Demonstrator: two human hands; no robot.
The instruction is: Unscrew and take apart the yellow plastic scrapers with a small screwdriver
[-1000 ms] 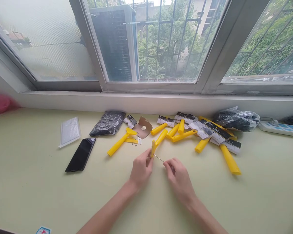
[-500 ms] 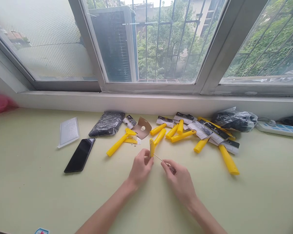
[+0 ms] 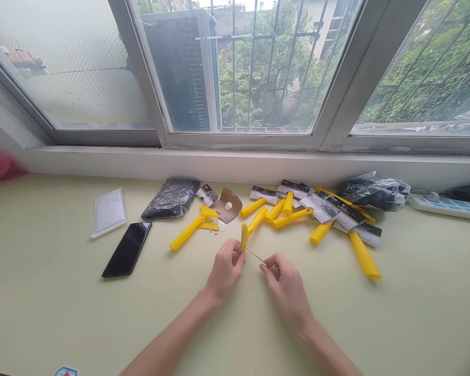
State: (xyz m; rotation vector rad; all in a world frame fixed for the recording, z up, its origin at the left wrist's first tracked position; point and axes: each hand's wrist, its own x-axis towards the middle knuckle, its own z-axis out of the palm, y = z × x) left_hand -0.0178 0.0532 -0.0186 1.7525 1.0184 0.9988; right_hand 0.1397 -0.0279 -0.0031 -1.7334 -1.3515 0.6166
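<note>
My left hand (image 3: pixel 227 265) is closed on the head of a yellow scraper (image 3: pixel 257 220), which stands on edge with its handle pointing away from me. In my right hand (image 3: pixel 285 277) is a thin screwdriver (image 3: pixel 255 254), its handle mostly hidden by my fingers. The metal shaft points left, and its tip meets the near right side of the scraper head. To the left lies another yellow scraper (image 3: pixel 188 233), beside a flat yellow piece (image 3: pixel 209 226) and some tiny screws (image 3: pixel 215 233).
Several yellow scrapers (image 3: pixel 293 218) with printed cards lie at the back right. A phone (image 3: pixel 127 249), a clear-wrapped white pack (image 3: pixel 108 211), a dark plastic bag (image 3: pixel 171 198) and brown card (image 3: pixel 227 204) lie left. Another bag (image 3: pixel 376 191) and a power strip (image 3: pixel 448 205) sit by the window.
My right hand has shifted and turned slightly around the screwdriver. The scraper stays in my left hand, nearly unmoved; the whole view has drifted a little.
</note>
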